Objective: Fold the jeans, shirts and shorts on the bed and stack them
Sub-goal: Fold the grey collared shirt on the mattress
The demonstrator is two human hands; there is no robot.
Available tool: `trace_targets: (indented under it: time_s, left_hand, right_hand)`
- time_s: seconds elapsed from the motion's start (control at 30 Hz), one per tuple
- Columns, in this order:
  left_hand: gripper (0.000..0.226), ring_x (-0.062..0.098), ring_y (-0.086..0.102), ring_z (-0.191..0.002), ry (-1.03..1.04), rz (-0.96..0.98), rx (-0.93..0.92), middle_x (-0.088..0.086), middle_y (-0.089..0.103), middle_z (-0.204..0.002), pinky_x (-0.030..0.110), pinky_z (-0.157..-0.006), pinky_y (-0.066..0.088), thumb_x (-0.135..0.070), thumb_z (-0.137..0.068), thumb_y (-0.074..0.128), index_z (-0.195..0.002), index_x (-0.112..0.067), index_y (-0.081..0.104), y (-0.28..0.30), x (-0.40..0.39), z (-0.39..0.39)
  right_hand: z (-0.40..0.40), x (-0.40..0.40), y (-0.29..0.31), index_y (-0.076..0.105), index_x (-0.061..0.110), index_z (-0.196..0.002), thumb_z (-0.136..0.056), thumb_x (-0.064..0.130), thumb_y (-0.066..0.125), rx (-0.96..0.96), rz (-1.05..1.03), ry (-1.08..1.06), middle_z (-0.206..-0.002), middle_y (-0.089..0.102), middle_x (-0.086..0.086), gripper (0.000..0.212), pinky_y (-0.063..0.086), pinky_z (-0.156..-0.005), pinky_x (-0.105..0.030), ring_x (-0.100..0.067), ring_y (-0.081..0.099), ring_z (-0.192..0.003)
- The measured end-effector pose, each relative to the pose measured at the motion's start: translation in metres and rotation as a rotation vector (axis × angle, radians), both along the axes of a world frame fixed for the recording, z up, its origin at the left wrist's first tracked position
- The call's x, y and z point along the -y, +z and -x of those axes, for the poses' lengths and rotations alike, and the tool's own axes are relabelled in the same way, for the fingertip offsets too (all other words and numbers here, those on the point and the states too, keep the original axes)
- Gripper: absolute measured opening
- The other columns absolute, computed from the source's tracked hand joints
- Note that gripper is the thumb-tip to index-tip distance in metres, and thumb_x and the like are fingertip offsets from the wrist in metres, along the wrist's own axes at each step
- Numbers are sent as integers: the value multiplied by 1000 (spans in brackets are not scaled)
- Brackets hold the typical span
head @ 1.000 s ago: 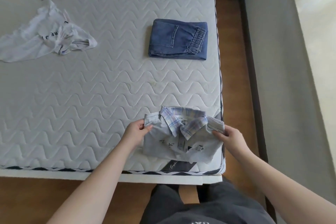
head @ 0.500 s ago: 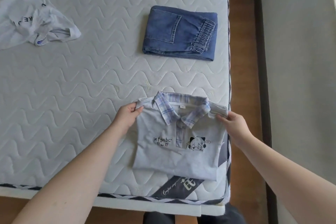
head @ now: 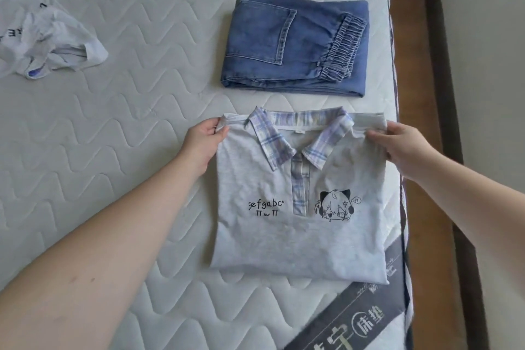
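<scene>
A grey shirt [head: 301, 207] with a checked collar lies folded into a neat square near the front corner of the bed [head: 127, 128]. The left hand [head: 203, 139] pinches the top left corner of the shirt, and the right hand [head: 403, 145] pinches the top right corner. Just past the shirt, a bit apart from it, sit the folded jeans [head: 295, 45]. Far off to the left is a crumpled white shirt [head: 48, 40] that is not folded yet. I think the folding of the grey shirt is done and now it has to go on the pile. The next move looks like lifting it by both corners, keeping it flat so the fold does not fall open, and laying it right on top of the jeans.
</scene>
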State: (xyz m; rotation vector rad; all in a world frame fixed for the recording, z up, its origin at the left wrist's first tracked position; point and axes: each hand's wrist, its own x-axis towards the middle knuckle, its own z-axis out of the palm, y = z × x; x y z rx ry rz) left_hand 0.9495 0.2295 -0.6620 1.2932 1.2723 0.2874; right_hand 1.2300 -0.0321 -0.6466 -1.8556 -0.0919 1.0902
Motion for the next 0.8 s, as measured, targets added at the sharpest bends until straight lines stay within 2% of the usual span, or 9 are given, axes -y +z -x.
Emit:
trace_targets:
  time_s: [0.1, 0.17, 0.3, 0.37, 0.43, 0.53, 0.63, 0.73, 0.8]
  left_hand:
    - [30, 0, 67, -74, 1, -60, 1, -2, 69, -95, 16, -71, 52, -8, -95, 63, -122, -19, 60, -10, -24, -19]
    - [42, 11, 66, -88, -35, -17, -40, 4, 67, -104, 26, -84, 52, -16, -93, 67, -132, -21, 52, -21, -30, -22]
    - [50, 24, 66, -106, -135, 71, -176, 11, 68, -119, 43, -99, 51, -20, -92, 68, -136, -6, 49, -42, -16, -6]
    - [43, 26, 68, -104, -164, 63, -231, 11, 70, -114, 42, -97, 52, -29, -91, 70, -124, -6, 58, -44, 1, 9]
    - [42, 25, 68, -100, -171, 112, -242, 9, 71, -111, 37, -91, 53, -36, -88, 72, -117, -7, 62, -40, 24, 27]
    - [45, 24, 68, -105, -200, 230, -234, 6, 72, -113, 41, -99, 51, -37, -86, 73, -120, -9, 64, -35, 63, 57]
    - [37, 18, 70, -98, -175, 272, -225, 6, 73, -110, 33, -87, 55, -27, -87, 74, -118, -9, 65, -32, 103, 90]
    - [23, 10, 68, -88, -140, 225, -243, 0, 72, -104, 25, -77, 53, -23, -89, 72, -109, -15, 64, -32, 132, 117]
    - [17, 13, 68, -90, -112, 239, -233, -1, 71, -105, 29, -77, 55, -22, -92, 68, -108, -17, 63, -34, 142, 128]
  right_hand:
    - [-25, -23, -11, 68, 11, -112, -92, 11, 66, -1, 33, -6, -90, 65, -5, 20, 46, -74, -25, -12, 57, -73]
    - [-28, -26, -20, 62, 11, -120, -92, 17, 67, 6, 82, -7, -97, 64, -8, 30, 49, -74, -24, -14, 58, -76]
    - [-7, -3, -33, 58, 14, -126, -87, 34, 73, 114, 313, 61, -107, 66, -12, 47, 54, -94, -45, -31, 66, -100]
    - [11, 17, -34, 60, 15, -115, -88, 44, 68, 179, 412, 150, -99, 68, -11, 41, 55, -90, -49, -33, 68, -94]
    - [33, 38, -32, 61, 14, -92, -88, 54, 61, 239, 503, 293, -83, 68, -8, 41, 57, -76, -41, -30, 68, -80]
    - [66, 70, -32, 56, 10, -74, -88, 60, 56, 298, 566, 417, -70, 63, -7, 52, 42, -55, -33, -27, 61, -70]
    - [98, 100, -34, 55, 14, -82, -87, 63, 56, 266, 580, 393, -78, 61, 0, 49, 36, -46, -27, -20, 59, -70]
    - [126, 116, -38, 51, 14, -113, -88, 60, 58, 255, 557, 269, -97, 61, 0, 53, 41, -59, -31, -23, 60, -87]
    - [140, 120, -38, 47, 12, -102, -90, 57, 57, 314, 561, 282, -88, 58, -2, 47, 39, -57, -33, -25, 59, -83]
